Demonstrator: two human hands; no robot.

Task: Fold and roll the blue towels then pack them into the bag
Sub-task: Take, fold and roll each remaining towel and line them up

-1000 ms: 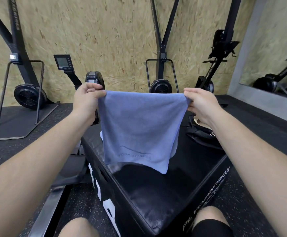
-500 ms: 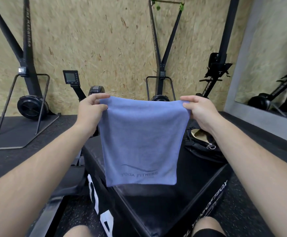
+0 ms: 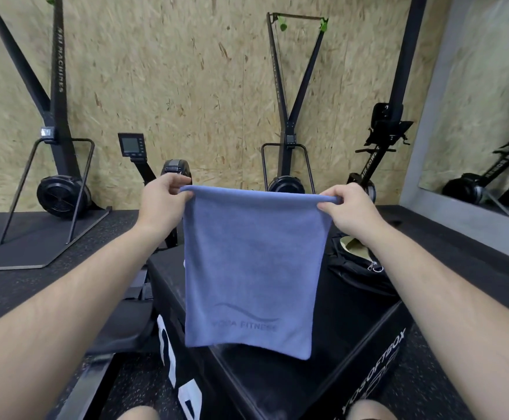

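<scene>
Ok, left hand (image 3: 164, 198) and right hand (image 3: 342, 204) each pinch a top corner of the blue towel (image 3: 251, 268) hanging over the black box (image 3: 353, 322), bag (image 3: 357, 268) far right; I'd keep edges level before folding.

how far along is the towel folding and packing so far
Early stage. The blue towel hangs doubled over, pinched at its top corners by the left hand and right hand above the black box. Rolling is not done, and the bag shows no towel inside.
</scene>
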